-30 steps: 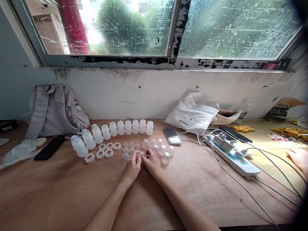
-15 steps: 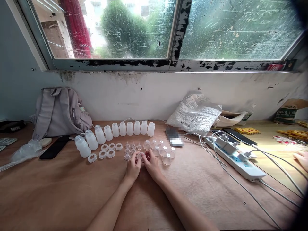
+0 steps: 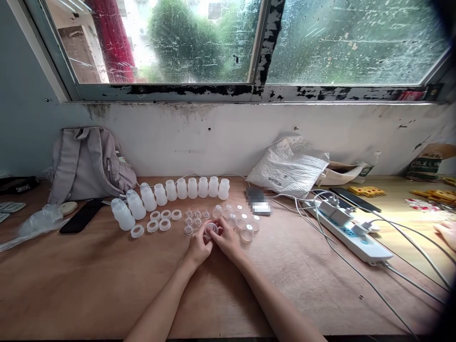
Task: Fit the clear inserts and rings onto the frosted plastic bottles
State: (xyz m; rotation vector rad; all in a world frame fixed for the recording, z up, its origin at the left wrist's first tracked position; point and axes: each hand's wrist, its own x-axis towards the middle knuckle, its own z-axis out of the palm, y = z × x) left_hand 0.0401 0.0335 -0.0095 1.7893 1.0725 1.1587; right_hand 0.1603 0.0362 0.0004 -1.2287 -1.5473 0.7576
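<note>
Between my fingers is a translucent bottle ring (image 3: 211,228), its round opening turned up toward me. My left hand (image 3: 200,244) grips it from the left and my right hand (image 3: 226,237) from the right, thumbs close together; whether a teat sits inside is too small to tell. Just beyond my left hand stand several clear bottle teats (image 3: 197,222). Several clear domed caps (image 3: 246,232) lie beside my right hand. Loose white rings (image 3: 164,224) are farther left. Frosted baby bottles (image 3: 171,191) form a curved row behind, three at its left end with tops on.
A phone (image 3: 81,216), a plastic bag (image 3: 41,221) and a grey backpack (image 3: 89,164) are on the left. To the right are a silver mailer bag (image 3: 288,166) and a power strip (image 3: 356,237) with trailing cables. Another person's hand (image 3: 447,234) shows at the right edge.
Both hands have turned the ring so its round face shows more clearly. My left hand has rolled slightly to the right; the view has tilted down a little.
</note>
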